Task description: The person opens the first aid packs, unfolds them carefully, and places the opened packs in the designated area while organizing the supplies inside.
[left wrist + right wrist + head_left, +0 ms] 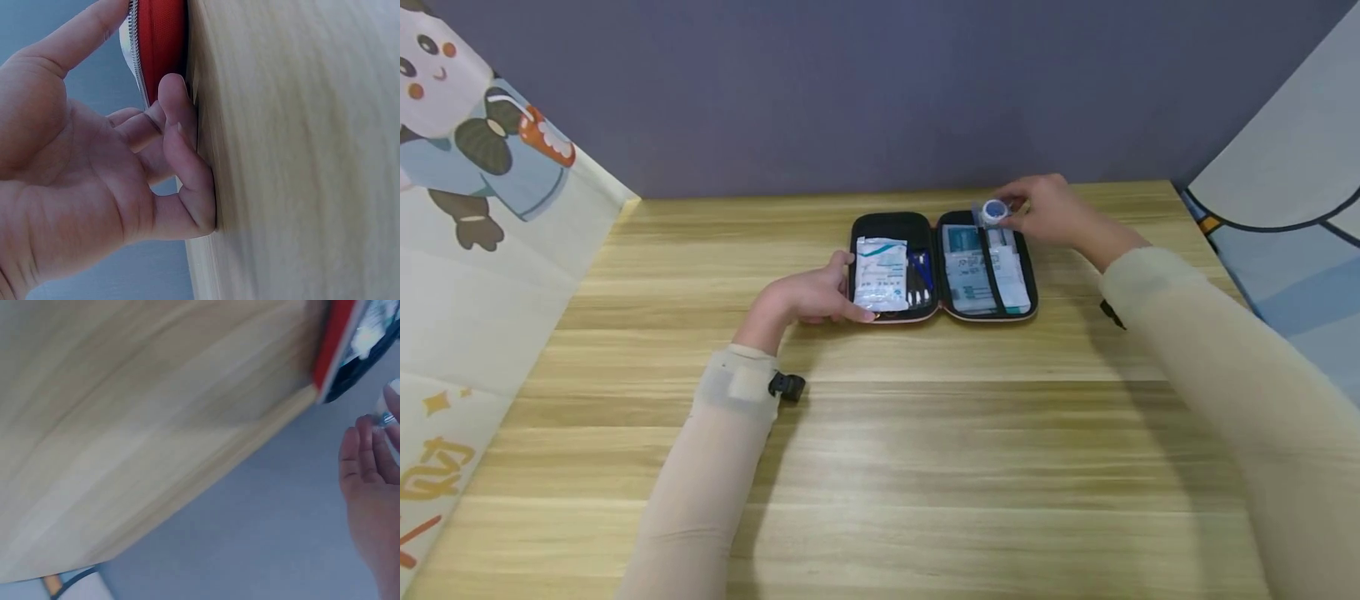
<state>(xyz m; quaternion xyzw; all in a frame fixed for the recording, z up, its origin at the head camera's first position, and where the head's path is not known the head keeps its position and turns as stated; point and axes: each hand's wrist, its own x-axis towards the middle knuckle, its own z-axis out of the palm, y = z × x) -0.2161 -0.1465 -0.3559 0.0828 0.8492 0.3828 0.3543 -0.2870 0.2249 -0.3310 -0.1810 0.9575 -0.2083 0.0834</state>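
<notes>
An open zip-up first-aid case [891, 223] lies on the table, black inside and red outside. My left hand [812, 293] holds its left half, thumb at the front edge and fingers along the side. In the left wrist view those fingers [178, 103] curl against the red shell [164, 50], close to the tabletop. Over the back of the right half, my right hand [1051, 208] pinches a small white tape roll [996, 211] with a blue centre, in clear wrap. The right wrist view catches only part of this hand [375, 469] and the roll.
A white packet [881, 275] and small tools [919, 279] with blue parts sit in the left half. Flat packets [973, 279] lie under a black strap in the right half. Behind the wooden table [955, 467] rises a grey-blue panel [880, 100]; printed sheets flank it.
</notes>
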